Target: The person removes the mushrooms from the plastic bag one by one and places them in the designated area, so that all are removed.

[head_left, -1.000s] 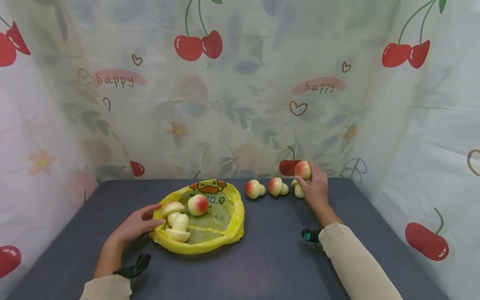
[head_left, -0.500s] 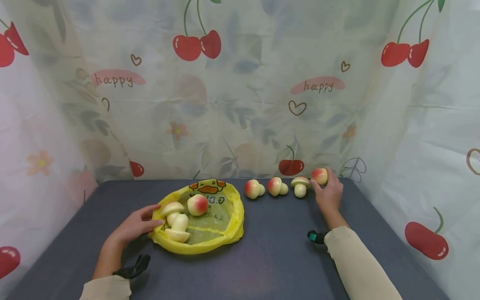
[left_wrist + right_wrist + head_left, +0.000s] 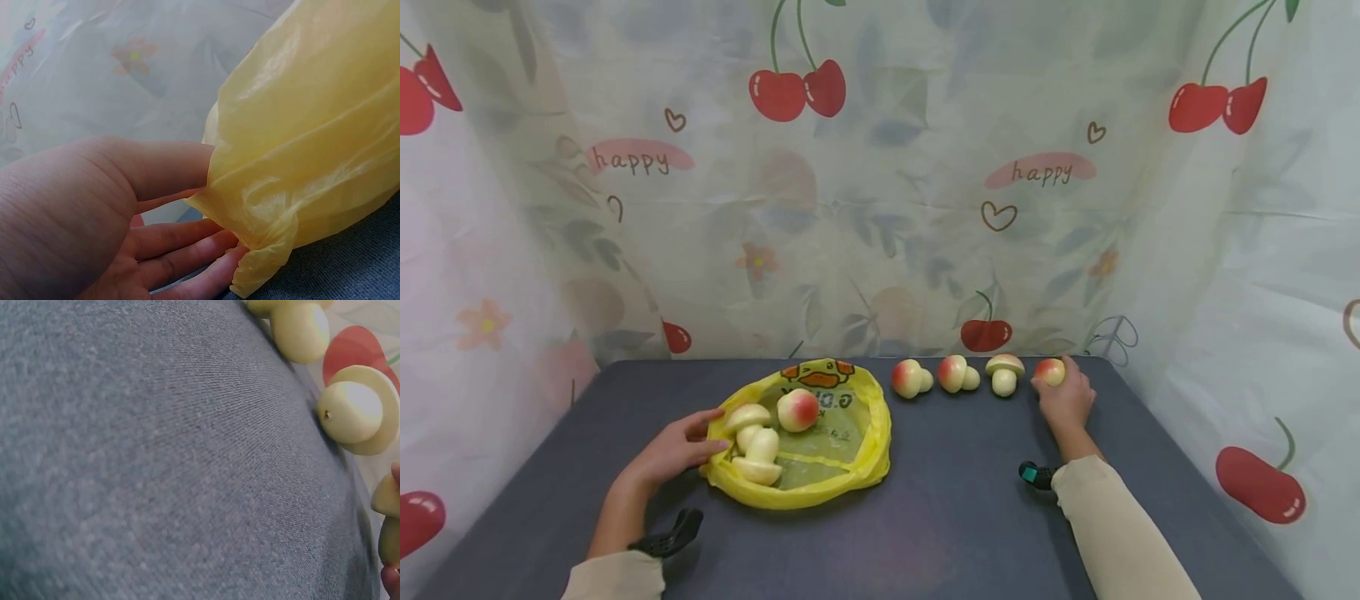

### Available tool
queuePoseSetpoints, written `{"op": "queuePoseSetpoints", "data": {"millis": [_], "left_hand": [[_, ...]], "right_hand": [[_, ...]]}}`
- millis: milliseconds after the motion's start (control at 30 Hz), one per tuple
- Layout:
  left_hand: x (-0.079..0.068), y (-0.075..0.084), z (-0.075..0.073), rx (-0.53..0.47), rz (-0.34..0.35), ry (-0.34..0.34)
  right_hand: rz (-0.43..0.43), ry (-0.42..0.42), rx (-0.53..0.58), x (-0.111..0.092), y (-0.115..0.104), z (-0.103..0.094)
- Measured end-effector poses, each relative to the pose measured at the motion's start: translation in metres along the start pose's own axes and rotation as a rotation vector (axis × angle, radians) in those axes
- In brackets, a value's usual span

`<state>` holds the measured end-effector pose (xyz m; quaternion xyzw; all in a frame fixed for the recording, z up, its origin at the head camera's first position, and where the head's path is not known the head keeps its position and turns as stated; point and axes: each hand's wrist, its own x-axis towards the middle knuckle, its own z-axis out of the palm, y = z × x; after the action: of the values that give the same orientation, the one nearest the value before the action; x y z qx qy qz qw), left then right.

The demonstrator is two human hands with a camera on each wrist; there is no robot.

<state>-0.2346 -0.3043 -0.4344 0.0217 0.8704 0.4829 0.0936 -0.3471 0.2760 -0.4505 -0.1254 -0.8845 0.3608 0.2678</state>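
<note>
At the row's end (far edge) the right hand (image 3: 1064,398) holds a mushroom (image 3: 1050,372)

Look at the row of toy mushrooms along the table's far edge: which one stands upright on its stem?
The pale-capped mushroom, third from the left, next to the right hand. The two red-capped mushrooms left of it lie tipped over.

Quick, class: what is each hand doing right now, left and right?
Left hand: open, straight fingers touching the rim of the yellow bag.
Right hand: fingers curled round a toy mushroom at the table's far edge.
</note>
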Motion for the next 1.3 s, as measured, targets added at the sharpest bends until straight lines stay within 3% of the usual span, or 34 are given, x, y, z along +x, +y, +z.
{"op": "queuePoseSetpoints", "data": {"millis": [567,1033,1300], "left_hand": [[-0.002,0.005,0.003,0.009,0.012,0.002],[0.0,0.002,-0.001,0.009,0.017,-0.002],[0.0,0.0,0.0,0.02,0.003,-0.004]], "right_hand": [[0.039,-0.089,-0.033,0.002,-0.003,-0.001],[0.094,-0.098,0.004,-0.001,-0.01,0.0],[-0.012,-0.075,0.006,-0.005,-0.003,0.001]]}}
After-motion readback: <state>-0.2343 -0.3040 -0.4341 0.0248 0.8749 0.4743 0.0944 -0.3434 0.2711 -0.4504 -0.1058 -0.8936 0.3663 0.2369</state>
